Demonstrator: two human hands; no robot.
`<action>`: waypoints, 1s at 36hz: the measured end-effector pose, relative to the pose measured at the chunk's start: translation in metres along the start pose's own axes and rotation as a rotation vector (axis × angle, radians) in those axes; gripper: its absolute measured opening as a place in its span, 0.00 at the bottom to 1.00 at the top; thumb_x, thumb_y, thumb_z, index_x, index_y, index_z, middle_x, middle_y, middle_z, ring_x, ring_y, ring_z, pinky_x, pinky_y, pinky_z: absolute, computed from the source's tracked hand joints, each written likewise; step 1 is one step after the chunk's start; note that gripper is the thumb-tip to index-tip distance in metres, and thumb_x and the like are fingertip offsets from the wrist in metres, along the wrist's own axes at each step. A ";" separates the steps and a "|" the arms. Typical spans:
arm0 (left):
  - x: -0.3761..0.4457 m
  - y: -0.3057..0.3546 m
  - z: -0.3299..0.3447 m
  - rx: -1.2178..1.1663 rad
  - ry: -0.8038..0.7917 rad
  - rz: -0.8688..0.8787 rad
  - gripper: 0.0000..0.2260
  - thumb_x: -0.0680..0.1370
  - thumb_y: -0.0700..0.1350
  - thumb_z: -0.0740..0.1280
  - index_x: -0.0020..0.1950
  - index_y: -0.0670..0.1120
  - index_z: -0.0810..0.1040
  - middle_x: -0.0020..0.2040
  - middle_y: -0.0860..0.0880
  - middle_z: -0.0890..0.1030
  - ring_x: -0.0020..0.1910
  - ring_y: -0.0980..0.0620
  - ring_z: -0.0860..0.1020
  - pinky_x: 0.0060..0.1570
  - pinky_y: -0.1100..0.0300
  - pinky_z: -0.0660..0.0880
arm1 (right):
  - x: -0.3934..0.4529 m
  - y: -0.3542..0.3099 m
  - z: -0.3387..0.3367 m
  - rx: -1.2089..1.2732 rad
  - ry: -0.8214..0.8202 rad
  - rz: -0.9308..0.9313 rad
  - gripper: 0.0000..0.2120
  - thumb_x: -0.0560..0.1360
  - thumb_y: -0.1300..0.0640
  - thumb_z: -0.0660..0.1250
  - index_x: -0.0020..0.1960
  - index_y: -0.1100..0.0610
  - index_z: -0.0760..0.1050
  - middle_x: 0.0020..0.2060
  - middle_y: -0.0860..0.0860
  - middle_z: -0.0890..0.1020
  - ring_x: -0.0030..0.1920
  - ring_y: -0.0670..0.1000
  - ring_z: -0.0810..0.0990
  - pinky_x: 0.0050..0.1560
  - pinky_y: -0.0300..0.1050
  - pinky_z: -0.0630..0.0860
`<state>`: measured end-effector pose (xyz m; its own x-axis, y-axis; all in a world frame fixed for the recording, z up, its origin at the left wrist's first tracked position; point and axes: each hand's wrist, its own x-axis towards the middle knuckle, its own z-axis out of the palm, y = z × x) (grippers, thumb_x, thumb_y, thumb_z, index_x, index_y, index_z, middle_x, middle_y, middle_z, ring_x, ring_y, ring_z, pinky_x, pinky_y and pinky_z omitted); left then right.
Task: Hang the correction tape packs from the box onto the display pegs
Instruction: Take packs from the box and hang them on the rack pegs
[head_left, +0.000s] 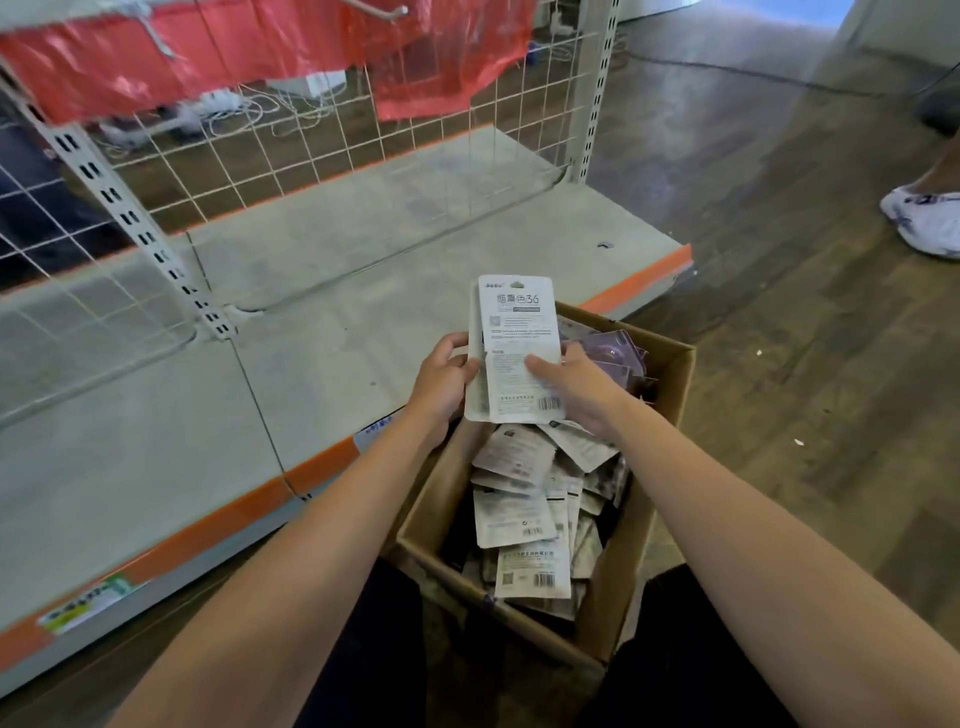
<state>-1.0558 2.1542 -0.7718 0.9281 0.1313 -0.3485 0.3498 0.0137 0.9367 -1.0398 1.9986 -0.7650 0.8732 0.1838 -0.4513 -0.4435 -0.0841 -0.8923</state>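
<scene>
Dark wood-plank floor (779, 260) fills the right; a grey, orange-edged shelf (363, 249) and white wire grid (311, 150) stand left.

One head-worn wide-angle view looks forward and down, close over the box (670, 395), facing the shelf (311, 338).

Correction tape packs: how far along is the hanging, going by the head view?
Early, by the look of it. Done: no pack shows on the wire grid or the one peg in view. In hand: both the left hand and the right hand hold a small stack of packs above the cardboard box. Left: many loose packs remain in the box, all to be hung.
</scene>
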 end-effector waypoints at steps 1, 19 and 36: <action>0.001 -0.001 0.000 -0.002 0.006 -0.011 0.10 0.82 0.37 0.58 0.57 0.50 0.72 0.49 0.47 0.82 0.53 0.46 0.81 0.55 0.47 0.78 | 0.002 0.002 -0.001 -0.020 -0.028 -0.003 0.09 0.80 0.59 0.62 0.60 0.57 0.70 0.58 0.55 0.80 0.58 0.57 0.80 0.60 0.58 0.76; -0.003 -0.001 0.002 -0.183 -0.028 -0.091 0.09 0.80 0.40 0.63 0.59 0.40 0.77 0.50 0.42 0.82 0.51 0.40 0.80 0.56 0.39 0.75 | -0.006 -0.006 0.012 -0.264 -0.164 -0.151 0.18 0.76 0.66 0.65 0.62 0.50 0.76 0.62 0.52 0.68 0.62 0.52 0.71 0.49 0.41 0.75; 0.002 -0.005 -0.027 -0.347 0.017 -0.076 0.08 0.72 0.36 0.72 0.51 0.41 0.80 0.46 0.41 0.83 0.46 0.40 0.82 0.50 0.35 0.77 | 0.008 -0.002 0.007 -0.042 0.038 0.038 0.16 0.75 0.47 0.69 0.57 0.57 0.76 0.51 0.52 0.83 0.51 0.55 0.80 0.57 0.54 0.77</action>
<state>-1.0596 2.1811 -0.7763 0.8978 0.1332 -0.4199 0.3509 0.3601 0.8644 -1.0330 2.0071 -0.7671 0.8634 0.1428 -0.4838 -0.4680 -0.1312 -0.8739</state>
